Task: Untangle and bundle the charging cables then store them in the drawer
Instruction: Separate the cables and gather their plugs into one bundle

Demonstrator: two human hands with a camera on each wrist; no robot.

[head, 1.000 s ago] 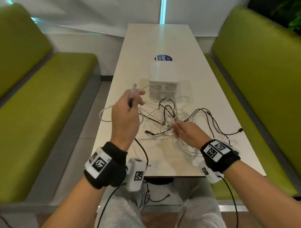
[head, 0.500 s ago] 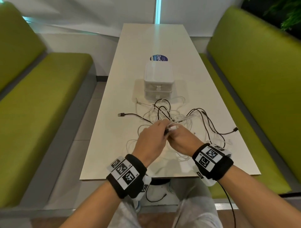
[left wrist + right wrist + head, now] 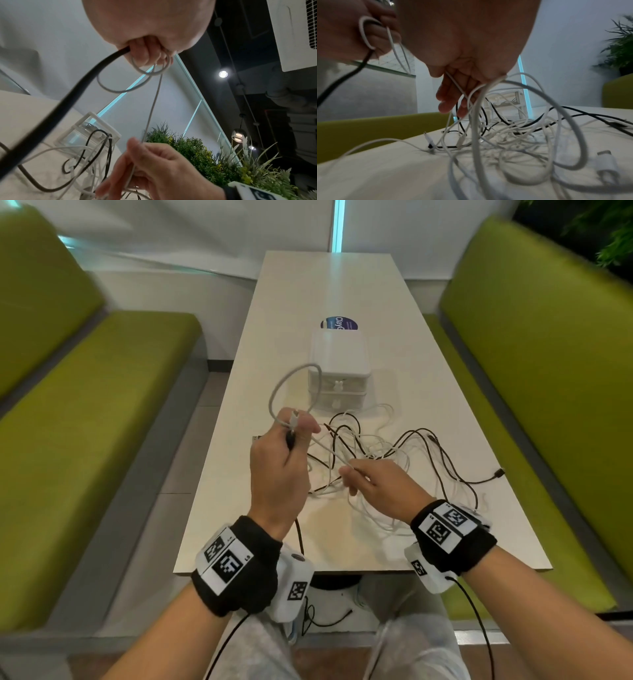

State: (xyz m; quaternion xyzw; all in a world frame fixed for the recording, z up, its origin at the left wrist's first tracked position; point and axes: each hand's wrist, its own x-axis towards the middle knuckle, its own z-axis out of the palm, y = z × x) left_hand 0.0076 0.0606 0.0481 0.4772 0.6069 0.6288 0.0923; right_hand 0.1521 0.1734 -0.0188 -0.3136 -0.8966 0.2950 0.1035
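Note:
A tangle of white and black charging cables lies on the white table in front of a small white drawer box. My left hand is raised above the table's left side; it grips a loop of white cable together with a black cable. The white cable runs taut down to my right hand, which pinches it just above the tangle. In the right wrist view the cable passes between my right fingers. Both drawers look closed.
Green benches flank the narrow table on both sides. A round blue sticker sits behind the drawer box. A black plug lies near the right table edge and a white connector near my right wrist. Potted plants stand at the right.
Half a second ago both hands met low over the tangle. My left hand has since risen up and leftward with a white loop, drawing the cable taut from my right hand.

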